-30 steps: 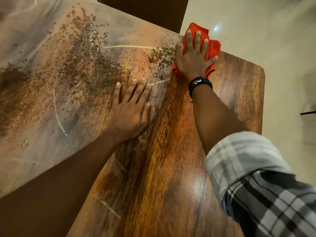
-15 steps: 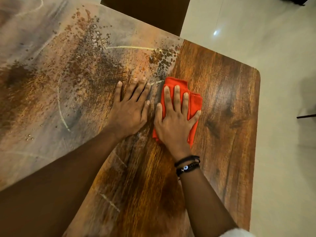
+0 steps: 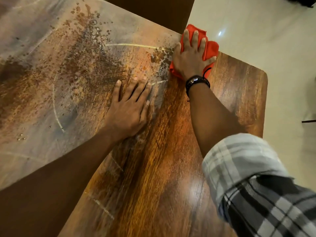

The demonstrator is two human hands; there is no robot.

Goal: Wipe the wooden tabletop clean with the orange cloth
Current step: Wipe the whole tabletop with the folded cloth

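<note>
The wooden tabletop point(image 3: 171, 168) fills most of the view; its right part is dark and glossy, its left part point(image 3: 51, 74) is dusty grey with brown speckles and pale arc marks. My right hand point(image 3: 191, 57) presses flat, fingers straight, on the orange cloth point(image 3: 211, 48) at the table's far edge, with part of the cloth over the edge. My left hand point(image 3: 130, 106) rests flat on the table, fingers spread, at the border between the dusty and the dark part.
A dark chair back point(image 3: 153, 11) stands beyond the far edge. Pale tiled floor point(image 3: 273, 57) lies to the right of the table's rounded corner point(image 3: 263, 74). My right forearm wears black bracelets point(image 3: 196, 82) and a rolled plaid sleeve point(image 3: 256, 185).
My right hand pulled the cloth toward me to beside my left hand, then pushed it back out to the far edge. My left hand stayed in place.
</note>
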